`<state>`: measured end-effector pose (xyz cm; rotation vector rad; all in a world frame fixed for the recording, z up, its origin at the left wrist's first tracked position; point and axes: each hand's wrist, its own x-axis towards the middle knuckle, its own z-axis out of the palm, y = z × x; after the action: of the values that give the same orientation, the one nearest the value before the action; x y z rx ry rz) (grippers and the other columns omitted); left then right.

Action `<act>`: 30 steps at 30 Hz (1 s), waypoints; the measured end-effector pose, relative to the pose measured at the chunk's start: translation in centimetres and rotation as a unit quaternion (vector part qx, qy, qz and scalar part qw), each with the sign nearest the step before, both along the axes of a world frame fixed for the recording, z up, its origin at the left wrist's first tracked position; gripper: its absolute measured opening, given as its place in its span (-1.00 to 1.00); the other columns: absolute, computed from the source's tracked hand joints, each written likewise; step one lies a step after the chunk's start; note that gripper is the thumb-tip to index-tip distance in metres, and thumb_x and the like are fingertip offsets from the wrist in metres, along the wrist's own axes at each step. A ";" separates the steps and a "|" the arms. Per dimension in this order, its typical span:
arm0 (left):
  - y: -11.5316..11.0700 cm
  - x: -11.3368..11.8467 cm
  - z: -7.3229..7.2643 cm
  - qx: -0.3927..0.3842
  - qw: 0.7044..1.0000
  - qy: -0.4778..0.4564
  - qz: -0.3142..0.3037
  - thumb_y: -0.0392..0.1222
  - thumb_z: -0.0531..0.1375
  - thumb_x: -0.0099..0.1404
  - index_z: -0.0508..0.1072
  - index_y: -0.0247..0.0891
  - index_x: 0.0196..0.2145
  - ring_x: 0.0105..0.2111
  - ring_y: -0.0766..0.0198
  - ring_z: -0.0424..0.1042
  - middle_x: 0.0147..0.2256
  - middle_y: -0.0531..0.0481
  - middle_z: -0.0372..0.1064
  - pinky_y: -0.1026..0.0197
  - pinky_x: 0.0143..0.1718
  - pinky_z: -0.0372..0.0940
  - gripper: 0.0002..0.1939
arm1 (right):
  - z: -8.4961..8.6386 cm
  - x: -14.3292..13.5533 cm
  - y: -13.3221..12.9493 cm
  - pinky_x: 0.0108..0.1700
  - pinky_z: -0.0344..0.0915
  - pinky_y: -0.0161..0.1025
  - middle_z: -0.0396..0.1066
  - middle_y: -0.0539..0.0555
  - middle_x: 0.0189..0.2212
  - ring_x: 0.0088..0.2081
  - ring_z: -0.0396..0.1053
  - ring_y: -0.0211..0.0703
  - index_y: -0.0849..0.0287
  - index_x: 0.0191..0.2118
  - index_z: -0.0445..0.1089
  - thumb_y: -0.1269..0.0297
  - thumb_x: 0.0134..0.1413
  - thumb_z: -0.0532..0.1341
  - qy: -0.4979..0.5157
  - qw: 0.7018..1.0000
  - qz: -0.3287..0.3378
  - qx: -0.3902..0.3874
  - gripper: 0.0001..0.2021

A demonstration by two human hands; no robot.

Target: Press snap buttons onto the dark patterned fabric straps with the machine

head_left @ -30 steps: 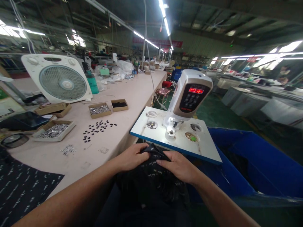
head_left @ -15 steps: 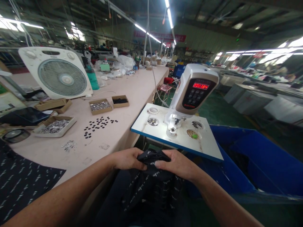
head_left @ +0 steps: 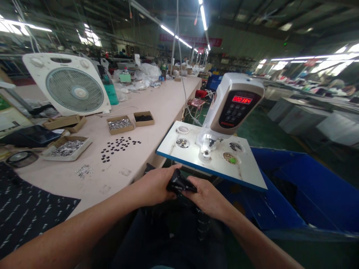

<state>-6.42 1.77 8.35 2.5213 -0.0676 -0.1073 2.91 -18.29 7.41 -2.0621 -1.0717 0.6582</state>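
Note:
Between my hands is a black garment (head_left: pixel 179 183) with small white print, bunched and hanging down over my lap. My left hand (head_left: pixel 160 185) is closed around its upper part, the fingertips hidden in the cloth. My right hand (head_left: pixel 206 194) pinches the same cloth from the other side, thumb on top. Just beyond stands a white snap-fastening machine (head_left: pixel 232 108) with a red lit display, on a white board (head_left: pixel 187 155) with blue edging. Metal parts lie in round wells in that board, one holding brass-coloured pieces (head_left: pixel 231 158) and something green.
Left of me runs a long table (head_left: pixel 165 108) with a white fan (head_left: pixel 77 89), boxes of metal snaps (head_left: pixel 120 124) and loose black snaps (head_left: pixel 117 145). More printed black fabric (head_left: pixel 30 205) lies at its near corner. A blue bin (head_left: pixel 316 190) stands at right.
My left hand has turned and lifted slightly, folding the garment's top edge over. The cloth is now gathered tighter between my hands, and the view has shifted a little.

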 end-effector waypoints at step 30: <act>1.6 -2.1 -6.1 -0.513 0.818 0.261 -0.017 -0.19 0.47 0.00 0.58 -0.35 -0.26 -0.28 0.28 0.37 -0.29 -0.01 0.48 0.21 -0.10 0.27 -0.67 | 0.1 -0.2 1.8 -0.34 0.18 -0.35 0.42 -0.03 -0.37 -0.32 0.33 -0.22 0.23 -0.31 0.44 0.31 0.15 0.24 0.113 0.993 0.026 -0.039 -0.90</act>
<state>-8.51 3.33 2.22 1.3403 0.0473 -0.6006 2.73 -16.54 7.48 -1.9746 -0.9853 0.9490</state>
